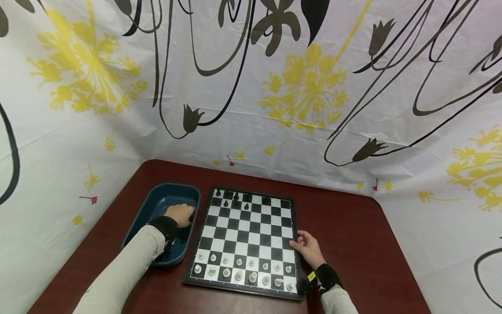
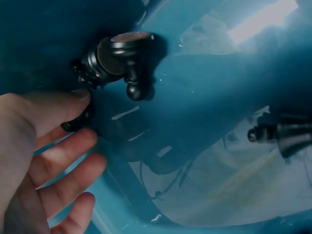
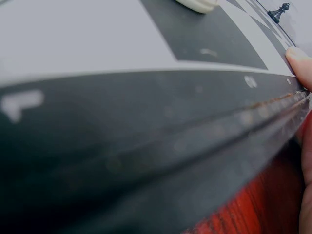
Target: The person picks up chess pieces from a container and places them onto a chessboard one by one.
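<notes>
L hand is down inside the blue tray, left of the chessboard on the red-brown table. Wrist view: thumb and fingers are loosely curled, thumb tip touching a black chess piece that lies on the tray floor; not yet a firm pinch, as far as can be told. Another black piece lies on its side just above the thumb, felt base facing the cam. A third black piece lies well apart, at the right edge of that view.

R hand rests at the board's right edge, w/ fingers relaxed and a fingertip pressing on the rim; it holds nothing. Black wristbands on both wrists, light sleeves.

Board: white pieces fill the two near rows. A few black pieces stand on the far rows, most squares there bare. In the R wrist view one black pawn shows far off, and a white piece base at the top edge.

Writing: none readable. There's a small yellow tag on the R wristband, text too small to tell. Floral cloth w/ yellow and black print hangs behind.
</notes>
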The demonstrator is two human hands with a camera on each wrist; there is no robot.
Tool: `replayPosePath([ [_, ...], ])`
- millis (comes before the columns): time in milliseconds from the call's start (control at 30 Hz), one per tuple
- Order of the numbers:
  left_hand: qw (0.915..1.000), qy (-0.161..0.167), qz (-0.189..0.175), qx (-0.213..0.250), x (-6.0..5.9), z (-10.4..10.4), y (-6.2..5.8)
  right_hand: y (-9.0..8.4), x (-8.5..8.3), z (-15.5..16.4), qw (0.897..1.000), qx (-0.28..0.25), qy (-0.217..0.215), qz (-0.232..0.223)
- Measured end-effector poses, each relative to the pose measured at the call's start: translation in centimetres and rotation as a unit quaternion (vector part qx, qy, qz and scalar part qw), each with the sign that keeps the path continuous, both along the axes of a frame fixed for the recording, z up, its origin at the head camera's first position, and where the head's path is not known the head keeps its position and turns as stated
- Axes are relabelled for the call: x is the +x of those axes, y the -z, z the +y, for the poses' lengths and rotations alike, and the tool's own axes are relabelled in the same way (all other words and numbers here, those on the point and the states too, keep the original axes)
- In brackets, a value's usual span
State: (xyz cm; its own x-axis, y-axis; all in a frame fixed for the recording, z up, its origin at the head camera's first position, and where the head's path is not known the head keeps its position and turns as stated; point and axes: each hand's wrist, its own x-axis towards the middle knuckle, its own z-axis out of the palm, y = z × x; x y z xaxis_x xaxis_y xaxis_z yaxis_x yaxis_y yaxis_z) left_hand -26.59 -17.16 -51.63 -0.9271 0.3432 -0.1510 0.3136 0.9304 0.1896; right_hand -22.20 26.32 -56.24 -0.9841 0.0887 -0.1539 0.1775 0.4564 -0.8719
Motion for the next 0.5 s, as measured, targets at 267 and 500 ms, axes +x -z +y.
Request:
replayPosePath([
  [267,0.9999,0.004,0.013,0.002,-0.20,0.01,0.22,0.19,0.04,-0.05,1.000,-0.012,0.004,0.006],
  [500,0.9999,-0.009,0.009,0.010,-0.29,-0.57,-0.47,0.52,0.06,0.12,1.000,-0.009,-0.001,0.013],
])
